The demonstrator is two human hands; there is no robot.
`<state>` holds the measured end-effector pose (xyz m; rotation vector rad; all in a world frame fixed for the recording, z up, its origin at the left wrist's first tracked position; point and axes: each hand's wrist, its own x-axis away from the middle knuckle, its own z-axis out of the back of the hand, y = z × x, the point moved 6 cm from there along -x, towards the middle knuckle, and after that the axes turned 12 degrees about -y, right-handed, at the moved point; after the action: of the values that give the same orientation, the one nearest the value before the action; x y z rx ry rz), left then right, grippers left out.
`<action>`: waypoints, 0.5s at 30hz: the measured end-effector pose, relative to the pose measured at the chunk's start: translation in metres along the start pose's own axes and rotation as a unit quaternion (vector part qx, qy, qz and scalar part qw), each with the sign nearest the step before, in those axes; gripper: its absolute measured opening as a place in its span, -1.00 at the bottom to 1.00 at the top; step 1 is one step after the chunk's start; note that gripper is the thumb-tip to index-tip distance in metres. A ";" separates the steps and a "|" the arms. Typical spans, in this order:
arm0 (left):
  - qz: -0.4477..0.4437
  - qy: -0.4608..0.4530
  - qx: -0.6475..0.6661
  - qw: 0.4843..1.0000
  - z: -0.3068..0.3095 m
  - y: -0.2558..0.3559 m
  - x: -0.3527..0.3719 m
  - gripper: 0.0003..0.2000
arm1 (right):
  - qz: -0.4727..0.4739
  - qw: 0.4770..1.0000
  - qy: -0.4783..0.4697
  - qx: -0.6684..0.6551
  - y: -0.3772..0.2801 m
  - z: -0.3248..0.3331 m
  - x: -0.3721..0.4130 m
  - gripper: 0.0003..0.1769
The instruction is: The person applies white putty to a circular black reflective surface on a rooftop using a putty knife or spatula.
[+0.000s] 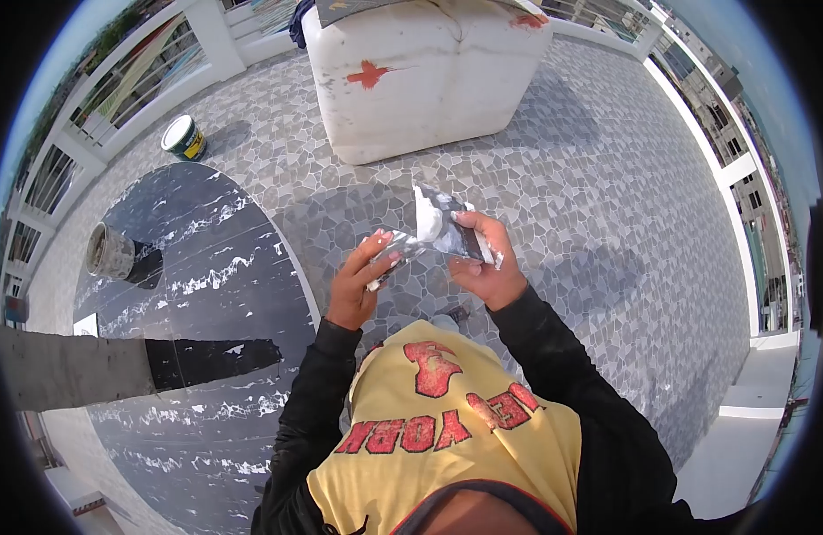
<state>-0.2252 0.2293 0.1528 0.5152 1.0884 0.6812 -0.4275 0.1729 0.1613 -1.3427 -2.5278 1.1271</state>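
Note:
In front of the yellow shirt, my left hand (360,278) is closed on a flat, smeared scraper blade (395,245). My right hand (490,264) grips a wider dark plate (452,234) that bears a lump of white paste (428,217) along its left side. The two tools meet or overlap between my hands, with the left one's tip at the lower left edge of the plate. White specks mark the fingers of both hands.
A big white box (420,89) with red marks stands ahead. To the left lie a dark, white-streaked oval surface (189,312), a smeared bucket (111,252) and a lidded pail (183,138). A grey beam (82,370) juts in from the left. White railings (220,45) border the stone-patterned floor.

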 end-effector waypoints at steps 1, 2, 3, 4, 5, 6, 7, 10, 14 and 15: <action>0.059 0.016 0.035 0.998 -0.004 -0.011 0.009 -0.71 | 0.027 0.926 0.083 0.367 -0.023 -0.012 0.000 -0.74; 0.117 0.034 0.072 0.990 -0.007 -0.022 0.018 -0.71 | 0.023 0.926 0.076 0.370 -0.036 -0.028 -0.009 -0.74; 0.116 0.044 0.070 0.990 -0.009 -0.016 0.017 -0.71 | -0.008 0.966 0.145 0.214 -0.045 -0.031 -0.018 -0.78; 0.197 0.148 0.268 0.931 -0.008 -0.024 0.022 -0.66 | -0.042 0.975 0.211 0.053 -0.044 -0.031 -0.022 -0.81; 0.262 0.243 0.454 0.816 -0.013 -0.029 0.029 -0.61 | 0.005 0.978 0.185 0.096 -0.053 -0.038 -0.029 -0.82; 0.259 0.245 0.546 0.758 -0.015 -0.023 0.022 -0.60 | -0.003 0.979 0.178 0.101 -0.049 -0.037 -0.032 -0.82; 0.285 0.251 0.587 0.715 -0.016 -0.019 0.019 -0.61 | 0.044 0.969 0.147 0.195 -0.052 -0.036 -0.034 -0.81; 0.302 0.252 0.651 0.649 -0.016 0.001 0.003 -0.63 | 0.021 0.893 0.087 0.441 -0.047 -0.042 -0.023 -0.71; 0.247 0.250 0.685 0.638 -0.007 0.019 -0.016 -0.62 | 0.074 0.711 -0.137 0.686 -0.021 -0.101 -0.033 -0.47; 0.244 0.254 0.685 0.637 -0.004 0.022 -0.017 -0.62 | 0.089 0.674 -0.170 0.713 -0.016 -0.107 -0.033 -0.41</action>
<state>-0.2391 0.2325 0.1773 2.1049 1.9607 0.3053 -0.3786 0.2040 0.2581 -0.8042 -0.7410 2.5966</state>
